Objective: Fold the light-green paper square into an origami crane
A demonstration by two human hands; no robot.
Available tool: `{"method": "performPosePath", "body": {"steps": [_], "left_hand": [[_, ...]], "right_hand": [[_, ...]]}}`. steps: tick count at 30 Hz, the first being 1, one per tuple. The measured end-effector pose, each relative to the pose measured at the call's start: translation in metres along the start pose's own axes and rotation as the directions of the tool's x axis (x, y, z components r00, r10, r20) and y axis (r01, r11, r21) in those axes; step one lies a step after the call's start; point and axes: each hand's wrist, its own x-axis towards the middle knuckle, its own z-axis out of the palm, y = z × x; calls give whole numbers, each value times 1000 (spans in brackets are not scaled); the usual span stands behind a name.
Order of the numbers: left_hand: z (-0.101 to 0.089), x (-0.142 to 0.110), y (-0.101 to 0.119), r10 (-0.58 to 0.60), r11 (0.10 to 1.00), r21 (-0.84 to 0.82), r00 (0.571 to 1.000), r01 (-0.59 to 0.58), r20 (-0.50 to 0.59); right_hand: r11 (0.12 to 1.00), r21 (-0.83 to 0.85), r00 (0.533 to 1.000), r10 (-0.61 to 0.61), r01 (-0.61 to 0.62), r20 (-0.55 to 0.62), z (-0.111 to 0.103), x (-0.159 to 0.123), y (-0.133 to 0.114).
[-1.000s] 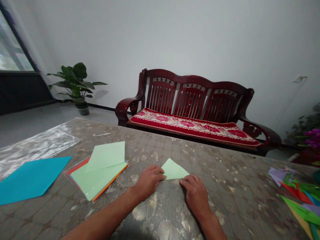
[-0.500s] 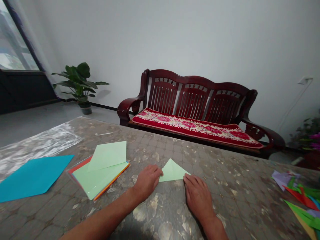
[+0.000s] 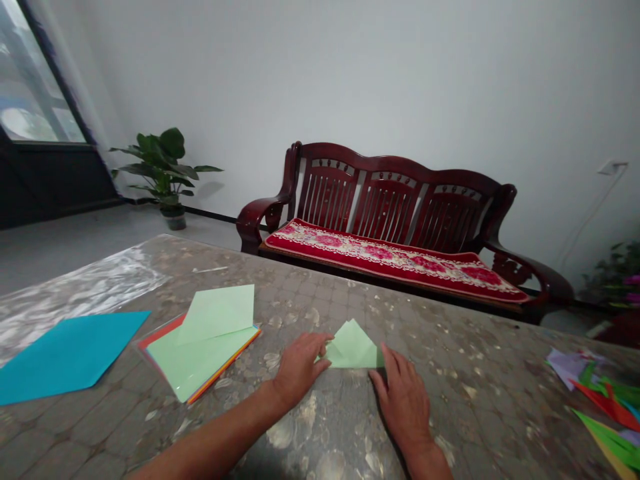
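Note:
A light green sheet of origami paper [image 3: 354, 350], folded to a low peaked shape, lies on the table in front of me. My left hand [image 3: 301, 365] has its left corner between thumb and fingers. At the opposite corner, my right hand [image 3: 401, 393] holds the paper's edge, its index finger along the right side and its thumb by the front edge. The fingertips partly cover both corners.
Left of my hands, a loose green sheet [image 3: 220, 312] rests on a pack of coloured paper [image 3: 193, 363]. Farther left lies a blue sheet [image 3: 75, 353]. Folded paper pieces [image 3: 607, 393] are heaped at the right. A wooden bench [image 3: 385, 200] stands beyond the table [image 3: 320, 433].
The green paper's peak has moved slightly right and now looks blunter, with two points. My left thumb has come out beside the fingers, and my right thumb has spread from its index finger.

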Motion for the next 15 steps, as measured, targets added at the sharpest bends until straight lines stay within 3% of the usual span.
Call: {"method": "performPosePath", "body": {"steps": [4, 8, 11, 15], "left_hand": [[-3, 0, -1, 221, 971, 113, 972, -211, -85], [-1, 1, -4, 379, 901, 267, 920, -341, -103], [-1, 2, -3, 362, 894, 298, 932, -335, -38], [-4, 2, 0, 282, 914, 275, 955, -297, 96]], "right_hand": [[995, 94, 996, -16, 24, -89, -8, 5, -1], [955, 208, 976, -193, 210, -97, -18, 13, -7], [920, 224, 946, -302, 322, -117, -22, 19, -9], [908, 176, 924, -367, 380, -103, -18, 22, -3]]}}
